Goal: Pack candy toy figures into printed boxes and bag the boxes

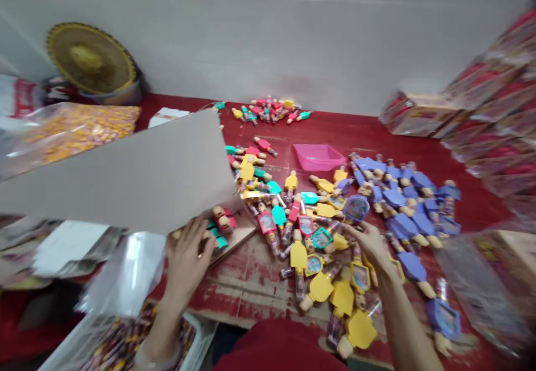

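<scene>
My left hand (189, 256) reaches into an open cardboard box (167, 170), its fingers spread beside green toys (218, 236) and a red one (226, 221) inside. The raised lid leans to the left. My right hand (365, 237) is over the pile, thumb and fingers closed on a purple toy (355, 209) with a picture on its face. Yellow toys (321, 286) lie below and left of that hand, mixed with red and green ones. Purple toys (404, 226) form a heap to its right.
A pink tray (319, 157) sits behind the pile. Packed boxes (502, 97) are stacked at right. A bag of orange pieces (79, 131) and a yellow-rimmed round lid (90, 58) stand at back left. A white basket (196, 332) holds small tubes below the table edge.
</scene>
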`<state>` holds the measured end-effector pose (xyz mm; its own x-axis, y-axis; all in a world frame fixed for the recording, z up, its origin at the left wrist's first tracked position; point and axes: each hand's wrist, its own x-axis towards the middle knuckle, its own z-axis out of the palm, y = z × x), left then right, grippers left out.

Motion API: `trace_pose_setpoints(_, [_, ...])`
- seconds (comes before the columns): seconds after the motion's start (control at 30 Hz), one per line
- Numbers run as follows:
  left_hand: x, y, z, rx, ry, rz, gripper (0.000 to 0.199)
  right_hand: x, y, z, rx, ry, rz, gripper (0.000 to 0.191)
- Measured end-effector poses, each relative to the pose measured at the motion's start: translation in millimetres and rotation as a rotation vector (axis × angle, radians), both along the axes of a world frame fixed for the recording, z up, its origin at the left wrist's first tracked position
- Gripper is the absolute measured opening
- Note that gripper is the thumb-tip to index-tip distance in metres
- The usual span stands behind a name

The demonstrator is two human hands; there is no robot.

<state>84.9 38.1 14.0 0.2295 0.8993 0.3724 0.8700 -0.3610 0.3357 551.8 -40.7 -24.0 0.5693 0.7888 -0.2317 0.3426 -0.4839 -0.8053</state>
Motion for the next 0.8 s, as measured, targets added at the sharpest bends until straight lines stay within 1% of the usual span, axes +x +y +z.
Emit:
trace_pose_setpoints(0.07, [6,-1,10.0,0.019,-0.039,0.013,0.039,-64,5,-7.9,0.210,0.149,0.109,0.044])
trace_pose_setpoints(0.13, [12,-2,21.1,0.044,-0.092,0.003,0.035,-136,17,-16.5,0.309,0.169,0.232,0.039])
trace_pose_setpoints(0.2, [17,-4,32.5,0.059,-0.176,-0.036,0.031,-201,33,-28.4,0.455,0.202,0.368,0.036])
trace_pose_setpoints(0.27, [19,-9,42.6,0.071,-0.269,-0.073,0.030,-248,50,-44.5,0.577,0.229,0.510,0.031])
trace_pose_setpoints(0.3, [19,-11,46.2,0.072,-0.303,-0.087,0.029,-263,57,-53.4,0.607,0.217,0.563,0.029])
trace_pose_setpoints(0.37, [20,-17,49.3,0.053,-0.318,-0.117,0.029,-278,67,-69.8,0.603,0.149,0.616,0.028])
trace_pose_setpoints(0.43, [22,-22,46.6,0.006,-0.267,-0.168,0.029,-278,72,-80.8,0.564,0.064,0.654,0.030])
trace_pose_setpoints(0.47, [23,-24,43.6,-0.017,-0.227,-0.199,0.030,-276,72,-83.6,0.543,0.014,0.681,0.032])
trace_pose_setpoints(0.53, [26,-25,36.6,-0.045,-0.139,-0.267,0.033,-273,73,-84.4,0.504,-0.087,0.739,0.035])
trace_pose_setpoints(0.63, [31,-21,30.3,-0.057,-0.008,-0.350,0.030,-272,75,-79.3,0.425,-0.213,0.748,0.034])
trace_pose_setpoints(0.7, [33,-14,31.4,-0.067,0.070,-0.355,0.025,-275,78,-76.0,0.385,-0.260,0.742,0.030])
trace_pose_setpoints(0.8, [37,-2,38.2,-0.100,0.188,-0.344,0.025,-277,82,-73.9,0.359,-0.287,0.750,0.024])
